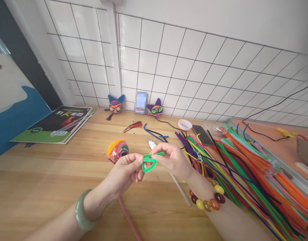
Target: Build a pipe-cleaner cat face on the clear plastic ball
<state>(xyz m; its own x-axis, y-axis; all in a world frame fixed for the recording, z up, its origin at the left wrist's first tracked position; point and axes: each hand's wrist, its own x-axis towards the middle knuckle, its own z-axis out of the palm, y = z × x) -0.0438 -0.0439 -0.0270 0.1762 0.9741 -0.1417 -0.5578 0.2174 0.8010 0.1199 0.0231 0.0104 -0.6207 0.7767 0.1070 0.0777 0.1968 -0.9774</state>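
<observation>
A green pipe cleaner (149,165), bent into a small rounded triangle with a straight end above it, is held between both hands over the wooden table. My left hand (127,170) pinches it at the left corner. The thumb and fingers of my right hand (170,159) close on its upper right part, near the free end. Just behind my left hand lies a clear ball (116,151) partly covered with orange strands and a multicoloured coil. A white glue gun (152,144) lies behind my right hand, its body partly hidden.
Many coloured pipe cleaners (254,180) cover the right side, with scissors (199,160) among them. Two decorated cat heads (116,104) and a small screen (141,102) stand by the wall. A pink bowl (184,125), a phone (202,135) and a magazine (66,124) lie farther out.
</observation>
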